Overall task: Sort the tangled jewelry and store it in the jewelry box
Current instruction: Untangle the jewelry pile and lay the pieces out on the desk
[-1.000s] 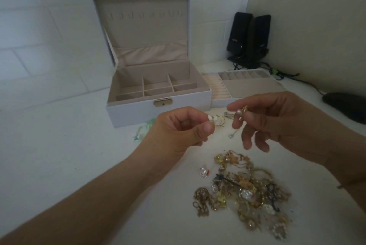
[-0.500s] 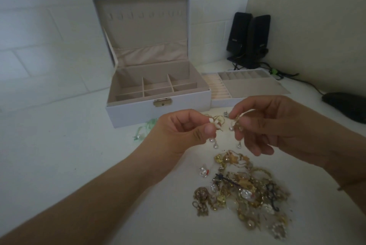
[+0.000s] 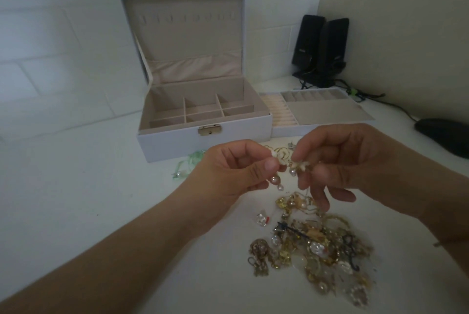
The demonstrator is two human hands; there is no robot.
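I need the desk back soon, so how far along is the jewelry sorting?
Barely begun. Done: the jewelry box stands open with its tray set beside it, but the compartments in view look empty. In hand: the left hand and right hand each pinch a pearl earring, working them apart. Left: the whole tangled pile on the table.

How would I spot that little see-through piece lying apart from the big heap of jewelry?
Start at the open jewelry box against the wall, then come toward the camera to the tangled gold heap on the white table. Just off the heap's upper left edge lies the clear piece: alone, glassy, with a small red spot, while its neighbours are gold and knotted together.
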